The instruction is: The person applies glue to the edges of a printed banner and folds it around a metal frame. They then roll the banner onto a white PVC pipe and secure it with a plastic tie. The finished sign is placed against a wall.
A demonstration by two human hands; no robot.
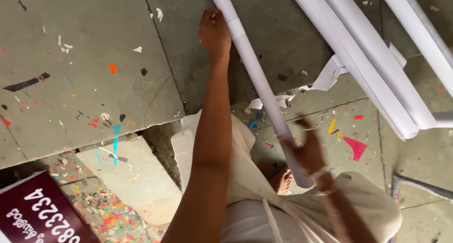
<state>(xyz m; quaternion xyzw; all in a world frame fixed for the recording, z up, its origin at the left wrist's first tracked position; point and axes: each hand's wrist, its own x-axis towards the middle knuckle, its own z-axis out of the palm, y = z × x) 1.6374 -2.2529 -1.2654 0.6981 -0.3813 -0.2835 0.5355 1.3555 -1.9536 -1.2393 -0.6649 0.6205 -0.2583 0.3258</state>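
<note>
The person's left hand (214,33) reaches far forward and rests against the upper part of a long rolled tube of white paper (257,78), just beside a band of white tape wrapped round it; the fingers curl at the tube's side, though whether this grip closes fully round it cannot be told. The right hand (309,153) is blurred and sits at the tube's lower end, fingers partly spread and touching the roll; whether this grip closes on it cannot be told. The tube runs diagonally from the top edge down toward the person's lap, lying over the grey stone floor (85,73), which is speckled with small scraps of coloured paper.

Well to the right, a bundle of larger white paper rolls (373,63) slants across the upper corner, with a crumpled piece of white paper (328,75) beneath it. A red triangular paper scrap (356,147) lies on the floor near the right hand. A bare foot (282,180) shows under the light cream garment (245,167). A dark maroon board with white lettering (40,214) fills the lower left corner.
</note>
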